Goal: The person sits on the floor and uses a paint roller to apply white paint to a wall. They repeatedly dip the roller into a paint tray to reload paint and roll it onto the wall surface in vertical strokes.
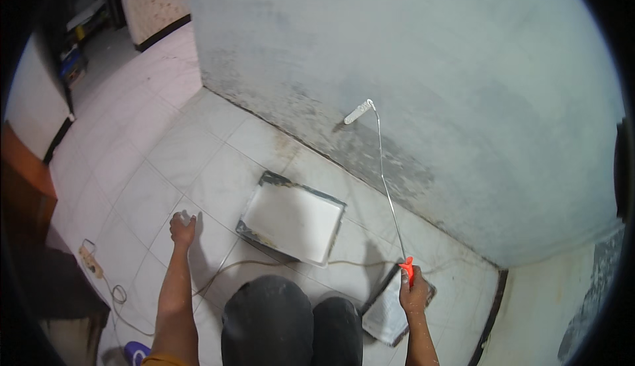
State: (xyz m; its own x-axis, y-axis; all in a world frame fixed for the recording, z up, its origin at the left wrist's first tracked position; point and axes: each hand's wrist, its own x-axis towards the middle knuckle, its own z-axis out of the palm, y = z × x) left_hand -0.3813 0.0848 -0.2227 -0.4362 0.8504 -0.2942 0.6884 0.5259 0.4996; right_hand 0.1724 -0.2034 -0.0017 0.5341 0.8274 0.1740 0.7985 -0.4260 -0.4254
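Note:
My right hand (pixel 414 290) grips the orange handle (pixel 408 266) of a long-framed paint roller. At the far end of its bent metal rod (pixel 382 167), the small white roller sleeve (pixel 358 112) is at the low part of the wall (pixel 397 58), over a grey, patchy strip. Whether the sleeve touches the wall I cannot tell. A rectangular tray (pixel 342 212) of white paint (pixel 292 217) lies on the floor in front of my knees. Left of that tray, my left hand (pixel 182 229) hovers over the tiles with its fingers apart and nothing in it.
A second dark-rimmed tray (pixel 387 311) with a whitish inside lies under my right forearm. A cable (pixel 248 263) crosses the tiled floor (pixel 198 177) by the paint tray. A power strip (pixel 91 262) and a purple object (pixel 136 353) lie at the left, near dark furniture (pixel 54 271).

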